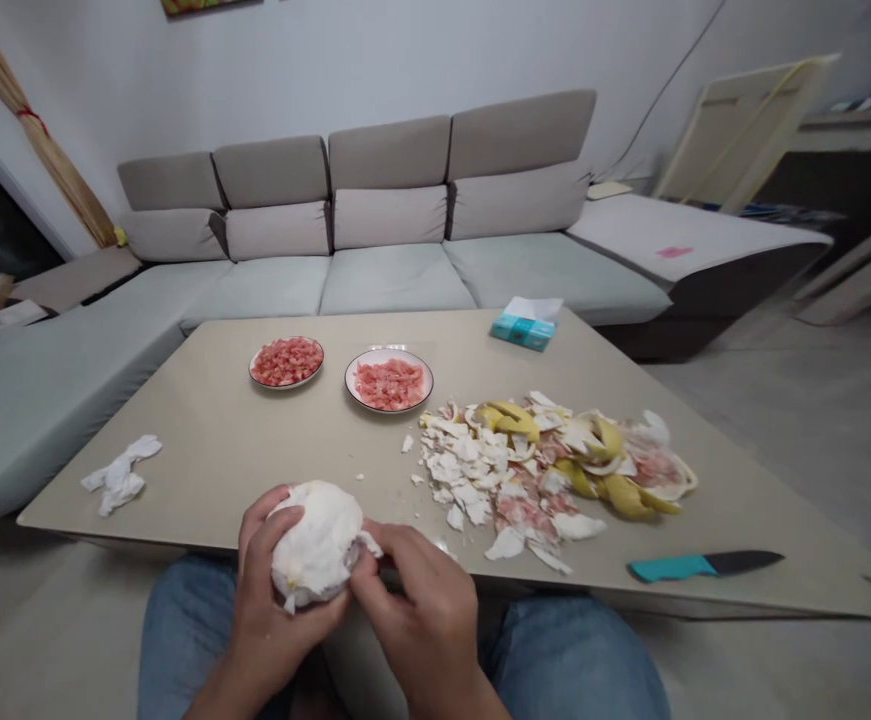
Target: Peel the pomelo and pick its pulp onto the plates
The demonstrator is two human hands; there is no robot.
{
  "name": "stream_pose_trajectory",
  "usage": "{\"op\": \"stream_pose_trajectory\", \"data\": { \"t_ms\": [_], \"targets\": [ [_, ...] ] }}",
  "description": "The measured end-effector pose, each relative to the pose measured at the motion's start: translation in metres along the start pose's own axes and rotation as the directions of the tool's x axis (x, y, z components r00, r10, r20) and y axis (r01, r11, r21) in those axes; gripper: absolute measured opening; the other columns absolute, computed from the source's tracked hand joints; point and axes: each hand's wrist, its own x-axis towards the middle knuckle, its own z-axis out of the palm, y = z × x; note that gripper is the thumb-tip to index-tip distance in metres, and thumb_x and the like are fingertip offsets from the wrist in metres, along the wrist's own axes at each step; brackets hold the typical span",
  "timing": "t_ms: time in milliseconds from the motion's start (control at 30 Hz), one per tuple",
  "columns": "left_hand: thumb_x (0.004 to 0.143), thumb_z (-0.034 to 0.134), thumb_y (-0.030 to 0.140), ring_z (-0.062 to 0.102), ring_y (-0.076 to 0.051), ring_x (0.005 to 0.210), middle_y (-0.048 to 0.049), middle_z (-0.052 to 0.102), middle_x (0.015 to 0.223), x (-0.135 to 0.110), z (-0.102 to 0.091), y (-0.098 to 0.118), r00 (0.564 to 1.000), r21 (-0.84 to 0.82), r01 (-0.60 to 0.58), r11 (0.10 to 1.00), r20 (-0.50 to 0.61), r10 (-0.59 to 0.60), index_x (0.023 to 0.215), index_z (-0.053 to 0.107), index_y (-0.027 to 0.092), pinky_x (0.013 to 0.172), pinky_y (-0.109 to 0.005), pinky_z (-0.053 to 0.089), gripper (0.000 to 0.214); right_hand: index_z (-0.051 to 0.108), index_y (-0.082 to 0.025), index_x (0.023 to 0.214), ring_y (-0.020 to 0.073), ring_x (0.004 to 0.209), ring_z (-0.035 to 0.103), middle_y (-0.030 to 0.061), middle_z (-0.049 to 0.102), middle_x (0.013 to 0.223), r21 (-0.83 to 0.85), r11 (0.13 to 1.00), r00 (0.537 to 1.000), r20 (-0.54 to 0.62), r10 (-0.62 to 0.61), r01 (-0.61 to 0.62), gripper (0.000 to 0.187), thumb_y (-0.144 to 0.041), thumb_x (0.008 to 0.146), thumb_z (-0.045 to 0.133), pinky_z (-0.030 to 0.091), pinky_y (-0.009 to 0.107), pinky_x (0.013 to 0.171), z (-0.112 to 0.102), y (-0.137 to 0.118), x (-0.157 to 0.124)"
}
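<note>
Fruit (317,540), round and wrapped in white skin (368,545), is held just above the near edge of the table (255,440), over the person's knees. Left hand (262,590) grasps it from the left and from below, with the fingers curled around it. Right hand (420,600) pinches a flap of the white skin on the right side of the fruit, thumb and first fingers closed on it.

To do this peeling well, I think the left hand should hold firm but not squeeze, because the flesh inside is probably soft. The right hand should pull the flap slowly along the surface, so it comes off in one big piece.

On the table to the right lies a pile of peel (547,470), and nearer, a knife (705,565) with a blue handle. Farther away stand a plate (286,361) and a second plate (389,381), both with pink fruit pieces. A crumpled tissue (120,475) lies on the left.
</note>
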Motion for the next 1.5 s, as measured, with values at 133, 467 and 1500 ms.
{"op": "stream_pose_trajectory", "data": {
  "t_ms": [133, 467, 1500],
  "targets": [
    [0.067, 0.076, 0.023, 0.047, -0.03, 0.127, -0.0134, 0.043, 0.136, 0.002, 0.009, -0.019, 0.995, -0.029, 0.098, 0.995, -0.005, -0.098, 0.127, 0.042, 0.027, 0.101, -0.048, 0.045, 0.069, 0.071, -0.017, 0.075, 0.0148, 0.058, 0.068, 0.0029, 0.072, 0.068, 0.278, 0.859, 0.902, 0.139, 0.408, -0.431, 0.016, -0.02, 0.083, 0.057, 0.056, 0.02, 0.053, 0.008, 0.015, 0.009],
    [0.069, 0.075, 0.021, 0.047, -0.029, 0.126, -0.0124, 0.043, 0.132, 0.007, 0.04, -0.07, 0.988, 0.079, 0.07, 0.994, 0.131, -0.08, 0.124, 0.044, 0.026, 0.098, -0.047, 0.047, 0.063, 0.074, -0.017, 0.083, 0.0157, 0.067, 0.066, 0.0048, 0.074, 0.076, 0.054, 0.893, 0.829, 0.4, 0.391, -0.447, 0.023, -0.015, 0.085, 0.051, 0.049, 0.022, 0.063, 0.04, 0.063, 0.008],
    [0.077, 0.066, 0.032, 0.056, -0.024, 0.118, -0.011, 0.058, 0.127, 0.025, 0.044, -0.119, 0.97, -0.065, 0.212, 0.975, 0.134, -0.202, 0.119, 0.051, 0.02, 0.102, -0.042, 0.044, 0.046, 0.07, -0.017, 0.08, 0.0177, 0.073, 0.063, 0.0076, 0.071, 0.078, -0.518, 0.79, 0.87, 0.16, 0.465, -0.327, 0.024, -0.019, 0.091, 0.049, 0.035, 0.025, 0.063, 0.026, 0.136, 0.018]
  ]
}}
